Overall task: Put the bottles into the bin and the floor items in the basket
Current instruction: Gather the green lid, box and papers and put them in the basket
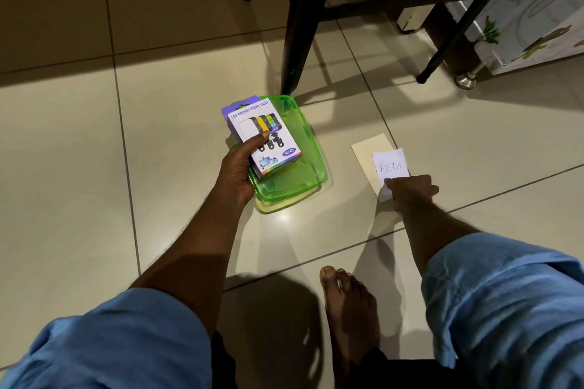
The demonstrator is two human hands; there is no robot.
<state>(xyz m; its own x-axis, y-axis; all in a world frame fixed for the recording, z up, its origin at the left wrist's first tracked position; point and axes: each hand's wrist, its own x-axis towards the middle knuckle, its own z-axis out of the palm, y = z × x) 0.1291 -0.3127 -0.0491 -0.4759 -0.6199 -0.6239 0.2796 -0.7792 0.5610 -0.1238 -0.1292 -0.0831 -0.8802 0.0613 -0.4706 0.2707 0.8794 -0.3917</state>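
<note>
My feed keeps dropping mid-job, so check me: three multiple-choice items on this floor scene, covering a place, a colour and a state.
1. Where is the video light box?
A. In the left hand
B. Flat on the tiles
C. On the chair

2. What colour is the plastic container?
A. Red
B. Green
C. Blue

3. What is the right hand doing?
A. Hanging idle
B. Pinching the white BETA paper
C. Gripping a bottle

Answers:
1 A, thumb and fingers wrap the box above the container.
2 B, it is translucent green.
3 B, it holds the paper's lower edge on the beige card.
</note>
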